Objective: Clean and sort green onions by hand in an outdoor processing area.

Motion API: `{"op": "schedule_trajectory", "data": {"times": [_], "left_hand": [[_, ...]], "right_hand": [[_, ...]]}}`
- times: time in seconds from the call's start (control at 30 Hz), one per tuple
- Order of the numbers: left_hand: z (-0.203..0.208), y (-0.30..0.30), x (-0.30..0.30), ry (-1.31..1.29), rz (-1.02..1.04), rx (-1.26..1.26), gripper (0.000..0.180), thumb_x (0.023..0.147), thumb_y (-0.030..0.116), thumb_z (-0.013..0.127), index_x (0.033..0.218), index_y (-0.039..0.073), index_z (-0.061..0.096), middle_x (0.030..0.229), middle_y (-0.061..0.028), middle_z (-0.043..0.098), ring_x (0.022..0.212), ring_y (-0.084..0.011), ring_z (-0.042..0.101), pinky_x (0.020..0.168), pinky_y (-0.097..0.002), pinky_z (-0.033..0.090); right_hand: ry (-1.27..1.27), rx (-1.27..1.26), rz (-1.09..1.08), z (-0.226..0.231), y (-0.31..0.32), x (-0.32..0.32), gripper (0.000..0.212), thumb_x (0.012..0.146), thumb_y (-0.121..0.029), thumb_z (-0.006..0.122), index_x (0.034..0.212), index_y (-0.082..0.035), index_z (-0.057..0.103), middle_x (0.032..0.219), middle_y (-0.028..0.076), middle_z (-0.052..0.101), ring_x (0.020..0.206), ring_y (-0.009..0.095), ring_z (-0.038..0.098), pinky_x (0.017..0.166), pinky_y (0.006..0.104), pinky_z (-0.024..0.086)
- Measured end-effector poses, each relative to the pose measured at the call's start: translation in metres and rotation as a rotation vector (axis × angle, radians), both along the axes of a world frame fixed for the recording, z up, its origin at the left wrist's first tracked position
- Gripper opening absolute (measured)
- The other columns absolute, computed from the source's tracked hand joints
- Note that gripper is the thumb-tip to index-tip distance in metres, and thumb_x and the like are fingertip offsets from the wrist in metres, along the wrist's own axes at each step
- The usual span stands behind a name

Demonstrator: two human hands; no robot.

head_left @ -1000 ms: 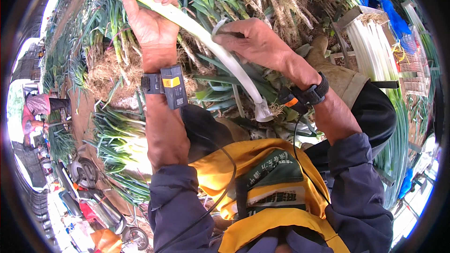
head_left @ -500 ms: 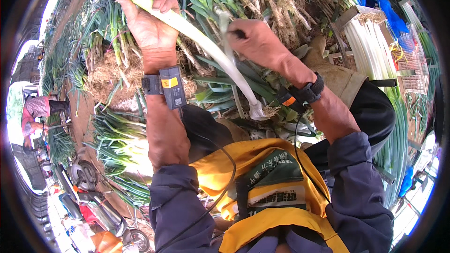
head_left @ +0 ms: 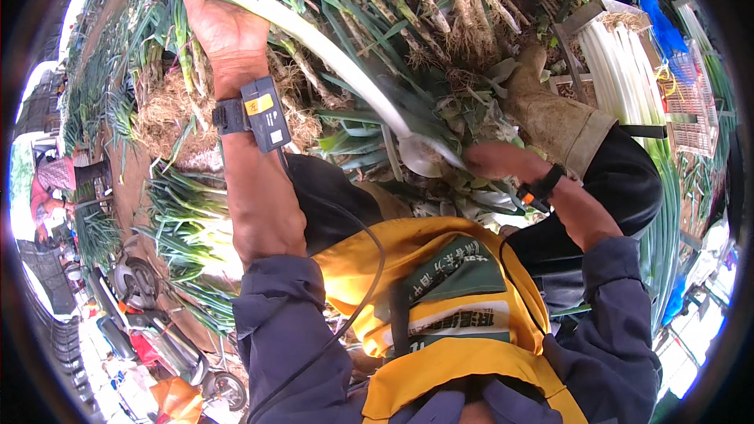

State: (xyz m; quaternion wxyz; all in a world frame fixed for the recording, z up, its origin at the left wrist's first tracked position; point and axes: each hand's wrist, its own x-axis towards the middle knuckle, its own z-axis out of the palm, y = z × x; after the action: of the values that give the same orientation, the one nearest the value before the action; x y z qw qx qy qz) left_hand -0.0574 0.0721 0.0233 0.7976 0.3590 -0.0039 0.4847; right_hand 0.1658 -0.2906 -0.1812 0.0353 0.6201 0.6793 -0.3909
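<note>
My left hand [head_left: 224, 27] is closed around the upper part of a large green onion [head_left: 338, 55], whose long white stalk slants down to the right. Its green leaves run out past the top left edge. By the root end, my right hand [head_left: 506, 163] is closed, somewhat blurred, at the end of a pale strip of outer skin [head_left: 438, 151] coming off the stalk. The roots are smeared by motion. Peeled leaves [head_left: 369, 145] lie beneath the stalk, between my legs.
Unpeeled green onions with brown roots [head_left: 487, 16] are heaped ahead. Cleaned white stalks [head_left: 624, 67] lie bundled at right, beside a pale plastic basket [head_left: 691, 102] and blue sheeting [head_left: 636, 0]. More onions [head_left: 196, 228] lie at left; another person [head_left: 55, 180] and a scooter [head_left: 149, 322] are farther left.
My right hand has swept down and to the right, from beside the mid-stalk to below the root end, drawing the skin strip along. My left hand has shifted slightly up and left with the onion.
</note>
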Motion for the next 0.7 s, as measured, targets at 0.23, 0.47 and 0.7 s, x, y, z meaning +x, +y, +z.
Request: {"op": "schedule_trajectory", "data": {"times": [0.23,0.47,0.7], "left_hand": [[0.001,-0.008,0.004,0.249,0.407,0.054,0.06,0.096,0.057,0.053,0.126,0.005,0.05,0.096,-0.0132,0.056,0.08,-0.0242,0.05,0.076,-0.0384,0.044],[0.008,-0.044,0.03,0.34,0.4,0.009,0.062,0.099,0.055,0.049,0.137,0.006,0.044,0.125,-0.0198,0.055,0.101,-0.0273,0.051,0.094,-0.0416,0.042],[0.001,-0.038,0.024,0.232,0.103,-0.218,0.039,0.091,0.027,0.074,0.117,0.007,0.052,0.103,-0.0105,0.053,0.1,-0.0232,0.051,0.102,-0.0486,0.044]], "right_hand": [[0.05,0.462,-0.425,0.073,0.038,0.011,0.023,0.095,-0.022,0.06,0.098,0.0,0.066,0.086,0.018,0.067,0.082,0.035,0.068,0.071,0.044,0.053],[0.213,1.124,-0.432,0.14,0.138,-0.056,0.026,0.09,-0.022,0.072,0.108,-0.003,0.067,0.095,0.01,0.069,0.076,0.023,0.069,0.069,0.0351,0.057],[0.149,1.141,-0.516,0.132,0.166,-0.081,0.023,0.084,-0.022,0.074,0.097,-0.007,0.063,0.092,0.01,0.065,0.081,0.034,0.066,0.07,0.0413,0.054]]}}
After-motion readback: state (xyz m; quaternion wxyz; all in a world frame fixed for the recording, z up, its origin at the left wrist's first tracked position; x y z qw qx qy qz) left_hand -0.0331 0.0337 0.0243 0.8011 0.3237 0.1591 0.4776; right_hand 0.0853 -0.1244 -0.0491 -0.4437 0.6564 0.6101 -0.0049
